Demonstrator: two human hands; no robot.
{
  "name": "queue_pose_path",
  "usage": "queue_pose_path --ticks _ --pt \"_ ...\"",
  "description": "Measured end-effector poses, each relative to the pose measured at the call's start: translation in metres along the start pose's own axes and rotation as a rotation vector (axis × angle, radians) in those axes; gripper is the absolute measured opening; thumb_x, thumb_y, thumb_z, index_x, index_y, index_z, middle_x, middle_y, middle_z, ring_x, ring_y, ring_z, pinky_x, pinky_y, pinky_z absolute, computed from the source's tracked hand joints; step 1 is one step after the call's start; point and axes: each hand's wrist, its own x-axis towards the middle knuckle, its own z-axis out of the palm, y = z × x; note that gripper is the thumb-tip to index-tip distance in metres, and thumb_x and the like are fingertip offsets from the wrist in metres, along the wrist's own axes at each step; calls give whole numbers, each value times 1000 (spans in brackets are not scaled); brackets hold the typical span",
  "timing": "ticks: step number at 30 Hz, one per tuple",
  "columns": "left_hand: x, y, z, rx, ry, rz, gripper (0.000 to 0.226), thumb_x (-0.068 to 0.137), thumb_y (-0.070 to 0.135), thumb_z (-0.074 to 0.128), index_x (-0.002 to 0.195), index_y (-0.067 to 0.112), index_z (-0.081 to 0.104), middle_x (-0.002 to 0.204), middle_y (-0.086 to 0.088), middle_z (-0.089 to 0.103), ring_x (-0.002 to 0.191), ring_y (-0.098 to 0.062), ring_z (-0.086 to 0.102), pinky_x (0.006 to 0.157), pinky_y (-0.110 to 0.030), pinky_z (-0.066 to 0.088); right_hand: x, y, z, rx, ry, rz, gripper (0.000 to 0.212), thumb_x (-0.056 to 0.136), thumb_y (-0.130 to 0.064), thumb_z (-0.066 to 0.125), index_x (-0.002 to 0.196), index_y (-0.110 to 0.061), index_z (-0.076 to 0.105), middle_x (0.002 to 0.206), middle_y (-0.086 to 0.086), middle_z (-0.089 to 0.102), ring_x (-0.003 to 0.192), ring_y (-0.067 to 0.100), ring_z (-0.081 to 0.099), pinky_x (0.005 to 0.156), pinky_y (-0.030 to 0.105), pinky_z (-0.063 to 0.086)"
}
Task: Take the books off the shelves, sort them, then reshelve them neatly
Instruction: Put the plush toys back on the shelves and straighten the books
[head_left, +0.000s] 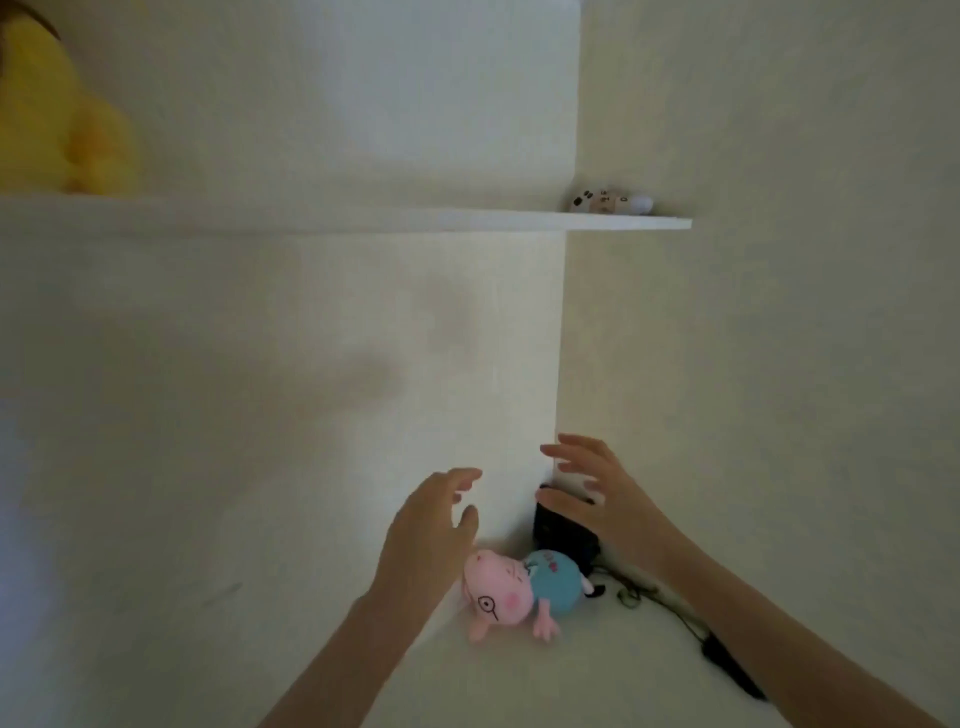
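Observation:
No book shows in this view. A white shelf board (467, 221) runs across the wall corner above. My left hand (431, 525) is raised in front of the wall with relaxed, slightly curved fingers and holds nothing. My right hand (597, 493) hovers with spread fingers over a small black box (558, 530) in the corner; whether it touches the box I cannot tell. Below both hands, a pink plush pig in a blue shirt (519, 590) lies on its side on the lower white surface (571, 675).
A yellow plush toy (57, 119) sits on the shelf board at far left. Small pale figurines (608, 201) stand at its right end. A black cable with a dark plug (727, 667) trails along the lower surface by the right wall.

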Motion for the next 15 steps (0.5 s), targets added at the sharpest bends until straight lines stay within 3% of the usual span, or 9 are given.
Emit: queue_pose_path --ticks 5,8,12,15 --pt "-18 -62 107 -63 -304 -269 37 88 13 59 124 20 58 122 -4 61 104 -14 59 90 -23 45 -28 117 30 106 -20 308 37 82 -19 74 111 -34 56 139 -2 40 117 12 51 90 12 44" --pt "-24 -82 153 -58 -399 -326 38 89 14 59 127 16 56 125 -6 60 108 -18 59 93 -26 44 -36 160 42 95 -25 406 42 83 -20 74 121 -26 56 139 -3 39 112 12 50 77 3 40" --pt "-32 -112 201 -104 -457 -453 40 89 11 60 128 14 55 125 -6 58 105 -18 57 90 -23 42 -40 213 57 98 -72 531 50 84 -28 71 130 -23 52 140 -1 39 112 11 48 77 10 40" --pt "-36 -139 228 -53 -458 -494 44 87 9 62 129 13 53 130 -9 52 115 -22 53 97 -27 39 -40 249 70 162 -97 642 54 86 -36 69 135 -23 49 138 -3 38 113 10 48 75 12 41"
